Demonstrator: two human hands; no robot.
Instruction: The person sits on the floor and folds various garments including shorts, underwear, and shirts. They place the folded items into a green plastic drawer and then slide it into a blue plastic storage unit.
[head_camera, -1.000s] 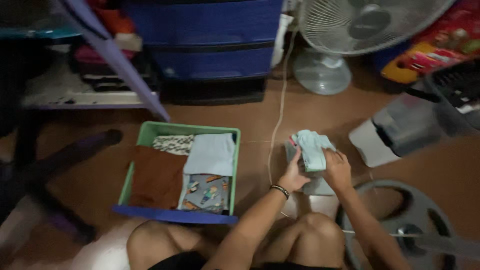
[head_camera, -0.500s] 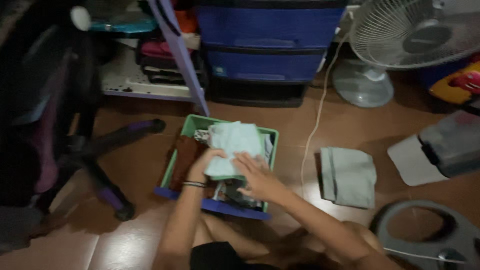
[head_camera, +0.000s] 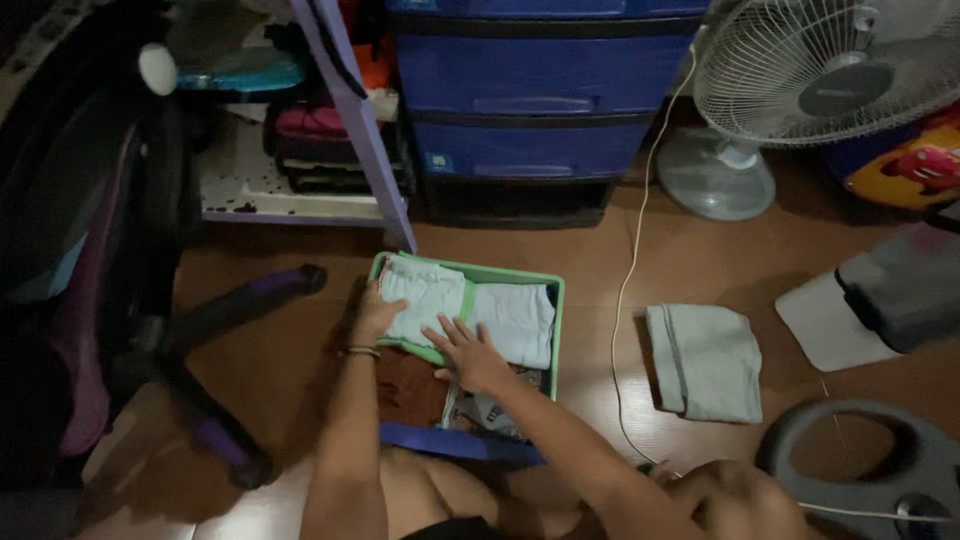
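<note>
Blue plastic drawers (head_camera: 530, 100) fill the top of the view at twelve o'clock, the biggest thing here, with a white standing fan (head_camera: 800, 90) at two o'clock and a dark office chair (head_camera: 110, 300) spreading its legs at nine o'clock. Lower right, at four o'clock, a grey weight plate (head_camera: 860, 460) lies on the brown floor, and a grey lidded box (head_camera: 905, 285) sits at three o'clock. Near the centre stands a green basket (head_camera: 556, 300) with a blue front edge, holding folded clothes. A pale green folded garment (head_camera: 425, 295) lies across the basket's far left part, beside another pale folded piece (head_camera: 515, 320). The left hand (head_camera: 375, 315) grips the left edge of that garment, fingers curled over it, a bracelet at the wrist. The right hand (head_camera: 470, 360) lies flat and spread, palm down, pressing on the clothes just below the garment. A separate grey-green folded cloth (head_camera: 705, 360) lies on the floor at three o'clock of the basket, beyond a thin white cord (head_camera: 630, 260).
</note>
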